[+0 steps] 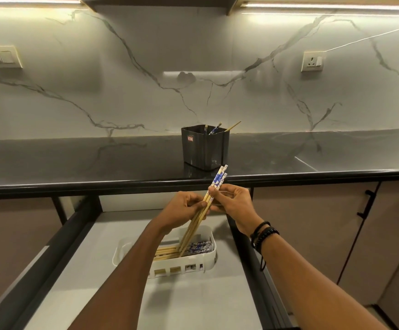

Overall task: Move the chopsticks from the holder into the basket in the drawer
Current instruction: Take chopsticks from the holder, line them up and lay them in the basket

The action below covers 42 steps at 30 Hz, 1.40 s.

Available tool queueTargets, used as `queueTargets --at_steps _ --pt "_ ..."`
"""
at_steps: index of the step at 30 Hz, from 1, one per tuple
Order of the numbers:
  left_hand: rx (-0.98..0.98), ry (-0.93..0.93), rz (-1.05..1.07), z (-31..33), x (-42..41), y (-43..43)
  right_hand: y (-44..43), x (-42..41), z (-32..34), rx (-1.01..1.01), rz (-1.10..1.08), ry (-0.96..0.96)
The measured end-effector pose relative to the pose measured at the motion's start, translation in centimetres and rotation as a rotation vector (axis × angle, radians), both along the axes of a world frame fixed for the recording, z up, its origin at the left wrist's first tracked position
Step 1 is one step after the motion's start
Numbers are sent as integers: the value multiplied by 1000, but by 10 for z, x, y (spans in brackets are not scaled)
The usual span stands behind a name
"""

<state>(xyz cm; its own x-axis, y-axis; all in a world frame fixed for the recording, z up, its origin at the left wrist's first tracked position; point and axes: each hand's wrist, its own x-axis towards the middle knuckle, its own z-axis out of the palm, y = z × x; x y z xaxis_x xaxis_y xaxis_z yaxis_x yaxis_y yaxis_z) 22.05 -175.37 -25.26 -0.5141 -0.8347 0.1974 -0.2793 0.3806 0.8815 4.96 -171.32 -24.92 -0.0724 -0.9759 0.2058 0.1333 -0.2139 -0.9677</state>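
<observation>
A dark square holder [205, 148] stands on the black countertop, with three chopsticks [215, 128] still poking out of it. Below, the drawer [193, 294] is pulled open and a white basket [209, 254] in it holds several chopsticks lying flat. Over the basket, both hands hold a small bundle of wooden chopsticks with blue-and-white tops [199, 214], tilted with the tips pointing down into the basket. My left hand [181, 210] grips the bundle at mid-length. My right hand [234, 203] pinches it just below the patterned tops.
The black countertop [74, 160] runs across the view, its front edge just above the hands. The dark drawer sides [51, 248] flank the basket. Closed cabinet doors with a black handle [366, 203] stand to the right. A marble backsplash with sockets rises behind.
</observation>
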Motion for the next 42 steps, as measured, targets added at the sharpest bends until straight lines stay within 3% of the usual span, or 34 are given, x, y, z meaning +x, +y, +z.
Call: queueTargets --at_steps 9,17,20,23,25,27,32,35,39,42 --pt "-63 21 -3 4 -3 3 0 -4 5 11 14 -43" --pt "-124 -68 32 1 -4 1 1 -3 6 28 14 -64" --pt "-209 -112 95 -3 -8 -2 1 -4 6 34 -8 -75" --pt "-387 -128 289 -7 -13 -3 1 -4 8 17 -59 -158" --pt "-542 -74 428 -8 -16 -2 1 -6 10 13 -110 -228" --pt "-578 -16 428 -6 -19 0 0 -8 11 5 -152 -318" --pt "-17 130 134 -6 -33 15 -2 -10 9 14 -107 -565" --pt "288 430 160 -3 -37 18 -4 -8 7 43 -16 -639" --pt "474 838 145 8 -33 13 -5 -2 5 80 82 -685" --pt "539 1007 119 13 -29 13 -4 5 6 104 81 -672"
